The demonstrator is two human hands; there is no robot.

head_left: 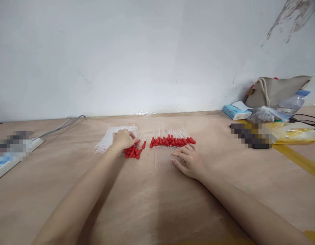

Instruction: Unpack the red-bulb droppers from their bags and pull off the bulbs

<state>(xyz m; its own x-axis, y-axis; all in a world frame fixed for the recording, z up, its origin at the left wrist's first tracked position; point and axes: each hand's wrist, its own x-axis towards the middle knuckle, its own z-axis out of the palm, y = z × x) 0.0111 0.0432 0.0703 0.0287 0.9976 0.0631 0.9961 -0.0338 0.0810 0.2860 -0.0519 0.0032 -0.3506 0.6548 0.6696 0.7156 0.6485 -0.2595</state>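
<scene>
A row of thin clear tubes with red bulb ends, like droppers (170, 141), lies side by side mid-table. More clear tubes (162, 158) stretch from it toward me. My right hand (189, 160) rests palm down at the row's right end, fingers apart, fingertips at the tubes and red bulbs. To the left, my left hand (123, 139) bends its fingers down over a loose bunch of red-bulbed droppers (131, 152); what lies between its fingertips is hidden. White sheets or thin plastic bags (103, 139) are beneath that hand. A single red-bulbed dropper (143, 145) lies between bunch and row.
A power strip (34, 146) with a grey cable (61, 127) is at the left. At the back right stand a blue tissue pack (234, 111), a beige bag (280, 92), crumpled clear plastic (264, 115) and a yellow packet (292, 132). A pale wall (147, 61) bounds the table.
</scene>
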